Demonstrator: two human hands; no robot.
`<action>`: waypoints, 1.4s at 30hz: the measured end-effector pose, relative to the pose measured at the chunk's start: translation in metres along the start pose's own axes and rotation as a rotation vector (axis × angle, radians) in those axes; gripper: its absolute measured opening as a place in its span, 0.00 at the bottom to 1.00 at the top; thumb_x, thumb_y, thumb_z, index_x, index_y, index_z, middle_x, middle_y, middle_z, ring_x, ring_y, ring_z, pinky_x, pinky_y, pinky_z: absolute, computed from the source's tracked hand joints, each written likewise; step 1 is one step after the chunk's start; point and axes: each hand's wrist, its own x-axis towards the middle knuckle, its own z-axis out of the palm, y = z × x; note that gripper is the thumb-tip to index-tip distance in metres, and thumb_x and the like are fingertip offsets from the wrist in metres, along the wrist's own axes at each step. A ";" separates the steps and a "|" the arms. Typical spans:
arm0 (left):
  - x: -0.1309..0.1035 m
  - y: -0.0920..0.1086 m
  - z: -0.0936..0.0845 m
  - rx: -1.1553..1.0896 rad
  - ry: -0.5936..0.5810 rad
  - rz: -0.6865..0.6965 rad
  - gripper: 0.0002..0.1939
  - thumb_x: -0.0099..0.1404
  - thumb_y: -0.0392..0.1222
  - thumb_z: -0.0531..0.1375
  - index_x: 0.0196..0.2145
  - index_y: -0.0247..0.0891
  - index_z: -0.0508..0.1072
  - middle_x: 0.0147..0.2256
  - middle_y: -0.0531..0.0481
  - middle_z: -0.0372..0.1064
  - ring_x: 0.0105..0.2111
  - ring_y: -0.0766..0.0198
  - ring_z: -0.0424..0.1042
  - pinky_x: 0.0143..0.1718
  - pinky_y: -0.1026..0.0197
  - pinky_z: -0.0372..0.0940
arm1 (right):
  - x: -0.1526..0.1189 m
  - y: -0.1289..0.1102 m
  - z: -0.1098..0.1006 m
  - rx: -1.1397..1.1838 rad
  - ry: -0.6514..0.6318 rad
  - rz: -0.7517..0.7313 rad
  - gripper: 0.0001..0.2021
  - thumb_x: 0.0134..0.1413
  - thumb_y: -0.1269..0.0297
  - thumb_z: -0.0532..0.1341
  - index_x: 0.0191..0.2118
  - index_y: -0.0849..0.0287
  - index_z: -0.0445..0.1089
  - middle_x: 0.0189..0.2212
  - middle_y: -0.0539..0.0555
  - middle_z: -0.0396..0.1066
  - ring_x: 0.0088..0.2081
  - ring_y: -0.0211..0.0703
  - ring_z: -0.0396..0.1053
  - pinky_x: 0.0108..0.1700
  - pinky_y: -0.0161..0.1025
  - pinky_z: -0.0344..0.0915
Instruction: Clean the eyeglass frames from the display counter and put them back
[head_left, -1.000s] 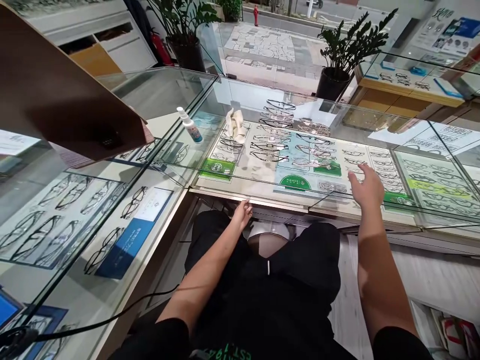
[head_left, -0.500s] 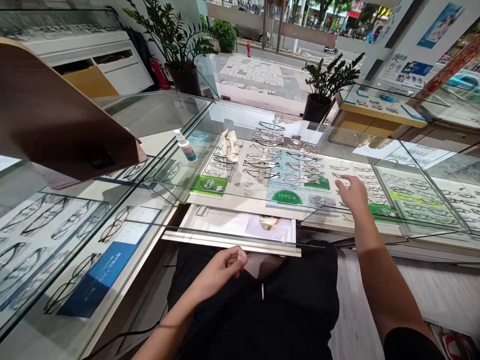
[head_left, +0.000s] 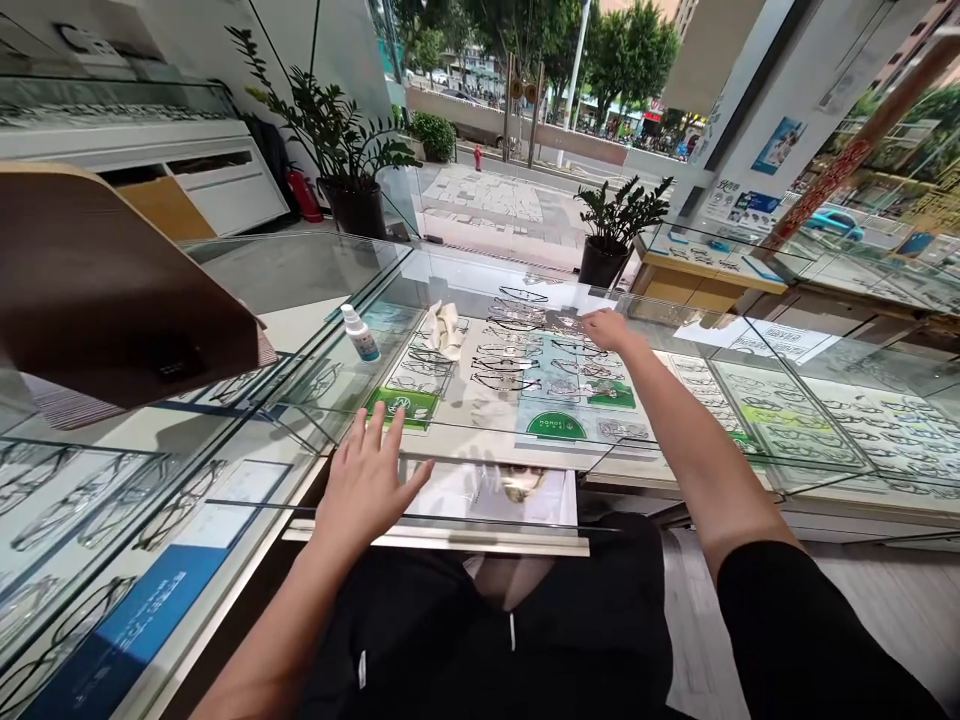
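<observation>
My left hand (head_left: 364, 480) is open, palm down with fingers spread, over the counter's front edge and the pulled-out drawer (head_left: 442, 538). Close to its fingertips is a green card (head_left: 401, 408). My right hand (head_left: 606, 328) reaches far over the glass counter with its fingers drawn together, beside a dark patterned eyeglass frame (head_left: 562, 320). Whether the fingertips grip anything is too small to make out. Rows of eyeglasses (head_left: 504, 375) lie to the left of and below that hand. A cream cloth (head_left: 444, 330) and a white spray bottle (head_left: 360, 335) stand at the left.
A brown panel (head_left: 112, 290) juts in at the left, above another glass case with eyeglasses (head_left: 82, 500). Potted plants (head_left: 356, 205) stand beyond the counter. White papers with printed codes (head_left: 757, 340) lie at the right. The drawer holds a picture sheet (head_left: 521, 485).
My left hand has opened and moved up and left from my lap to the counter edge. My right hand has gone forward and left to the far eyeglasses. The view has tilted up.
</observation>
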 end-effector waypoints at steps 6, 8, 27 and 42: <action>-0.001 0.002 -0.003 -0.002 -0.006 -0.005 0.49 0.68 0.63 0.55 0.78 0.35 0.51 0.78 0.35 0.41 0.78 0.37 0.38 0.72 0.34 0.50 | 0.019 -0.017 0.001 -0.095 -0.091 0.066 0.19 0.70 0.57 0.65 0.61 0.59 0.71 0.59 0.60 0.73 0.54 0.52 0.76 0.54 0.55 0.76; -0.001 0.002 -0.002 0.001 0.006 -0.006 0.48 0.68 0.63 0.55 0.77 0.34 0.52 0.78 0.34 0.41 0.78 0.37 0.39 0.72 0.34 0.51 | 0.018 -0.023 0.001 -0.116 -0.102 0.092 0.19 0.70 0.57 0.65 0.61 0.59 0.71 0.59 0.60 0.73 0.54 0.52 0.76 0.55 0.55 0.76; -0.011 0.019 -0.016 0.047 0.004 -0.142 0.48 0.73 0.59 0.51 0.76 0.18 0.47 0.76 0.21 0.39 0.77 0.34 0.40 0.73 0.37 0.48 | -0.196 -0.123 -0.122 0.425 -0.374 -0.379 0.29 0.76 0.46 0.49 0.71 0.54 0.66 0.72 0.57 0.64 0.73 0.56 0.58 0.74 0.58 0.55; -0.010 0.020 -0.018 0.066 -0.021 -0.162 0.49 0.73 0.62 0.47 0.75 0.14 0.49 0.75 0.17 0.41 0.76 0.30 0.43 0.72 0.35 0.50 | -0.172 -0.179 0.115 0.162 -0.285 0.049 0.42 0.72 0.50 0.51 0.77 0.80 0.45 0.79 0.71 0.39 0.80 0.68 0.33 0.78 0.59 0.35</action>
